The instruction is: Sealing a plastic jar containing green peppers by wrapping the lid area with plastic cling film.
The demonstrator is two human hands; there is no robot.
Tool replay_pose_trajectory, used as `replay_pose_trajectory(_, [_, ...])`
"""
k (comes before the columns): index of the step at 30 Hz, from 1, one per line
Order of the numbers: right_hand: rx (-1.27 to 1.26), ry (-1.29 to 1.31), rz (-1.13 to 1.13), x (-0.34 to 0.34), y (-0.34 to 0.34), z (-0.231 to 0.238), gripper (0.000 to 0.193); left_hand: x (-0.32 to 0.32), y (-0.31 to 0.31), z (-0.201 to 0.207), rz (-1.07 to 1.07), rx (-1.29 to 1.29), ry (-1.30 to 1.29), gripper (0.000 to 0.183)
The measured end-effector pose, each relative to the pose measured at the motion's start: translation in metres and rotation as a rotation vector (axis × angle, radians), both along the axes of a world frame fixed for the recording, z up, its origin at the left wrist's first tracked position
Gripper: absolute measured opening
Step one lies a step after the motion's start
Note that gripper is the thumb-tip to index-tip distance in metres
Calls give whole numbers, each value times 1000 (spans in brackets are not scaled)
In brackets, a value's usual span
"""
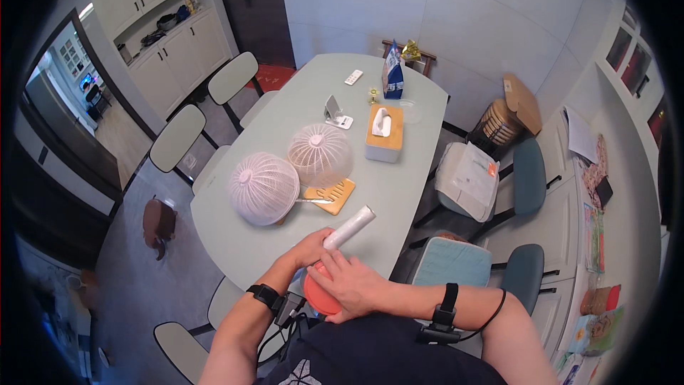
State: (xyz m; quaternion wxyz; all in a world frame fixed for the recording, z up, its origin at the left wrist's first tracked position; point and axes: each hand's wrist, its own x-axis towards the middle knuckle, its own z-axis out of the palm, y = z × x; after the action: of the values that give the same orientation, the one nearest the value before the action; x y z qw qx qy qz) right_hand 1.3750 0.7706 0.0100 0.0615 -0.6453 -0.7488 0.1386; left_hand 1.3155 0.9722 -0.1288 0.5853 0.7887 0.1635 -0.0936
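Close to my body at the table's near edge is a round container with a red lid (318,295). My right hand (350,283) lies across this lid, fingers over its far side and thumb at its near rim. My left hand (308,249) is curled at the container's far left side, its fingertips mostly hidden. A white roll of plastic film (350,227) sticks out diagonally just beyond both hands, its near end beside the left fingers. Whether a hand touches the roll, I cannot tell.
Two pale mesh food covers (263,189) stand on the table (235,249), beside a yellow board (335,196) with a knife (313,201). Farther back are a tissue box (385,135), phone stand (336,115), remote (353,77) and blue bag (393,75). Chairs (456,264) surround the table.
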Motion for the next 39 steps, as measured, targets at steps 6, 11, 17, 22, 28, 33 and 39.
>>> replay_pose_trajectory(6, [51,20,140,14,11,-2,107,-6,6,-8,65,-48,-47,58])
replay_pose_trajectory(11, [116,43,112,12,17,-6,102,-9,19,-11,68,62,-91,59])
replay_pose_trajectory(17, [117,-87,-127,-25,22,-4,101,-12,29,14,165,-34,-193,49])
replay_pose_trajectory(22, [110,-106,-181,-42,21,1,98,-2,11,20,10,49,-187,47])
replay_pose_trajectory(28, [145,-59,-45,-30,17,-7,96,-1,2,15,-8,28,-206,52])
replay_pose_trajectory(33, [185,-17,253,-12,29,0,99,5,1,27,-130,-5,-107,56])
replay_pose_trajectory(39, [151,-2,50,-22,22,16,100,9,10,32,-151,-36,-122,53])
